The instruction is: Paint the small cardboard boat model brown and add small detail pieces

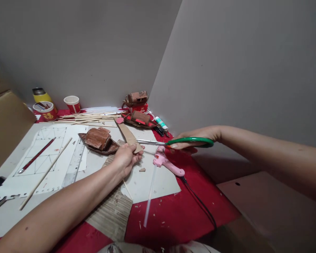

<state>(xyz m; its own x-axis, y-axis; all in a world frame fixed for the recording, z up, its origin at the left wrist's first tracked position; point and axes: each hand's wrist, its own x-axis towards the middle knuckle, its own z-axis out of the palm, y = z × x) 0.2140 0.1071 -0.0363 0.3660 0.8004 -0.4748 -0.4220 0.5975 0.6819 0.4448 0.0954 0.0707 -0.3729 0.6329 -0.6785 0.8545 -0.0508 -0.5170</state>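
Between the thumb and fingers of my left hand [126, 159] is the lower end of a curved strip of brown cardboard [127, 135]. My right hand [191, 137] is closed around the green handles of a pair of scissors [151, 142], whose blades point left and reach the strip's edge near my left fingers. Whether the blades touch the cardboard I cannot tell. Just below the scissors lies a pink glue gun [168, 164] with a clear glue stick [150, 196] in it. A brown model boat [98, 138] rests just left of my left hand.
Two more model boats [135, 99] stand by the wall corner, near a glue bottle [161, 123]. Thin wooden sticks [92, 117] lie along the back, with paper cups [72, 104] behind. A drawing [46, 140], a pencil [37, 155], and a ruler [75, 163] are left. Corrugated cardboard [110, 214] lies in front.
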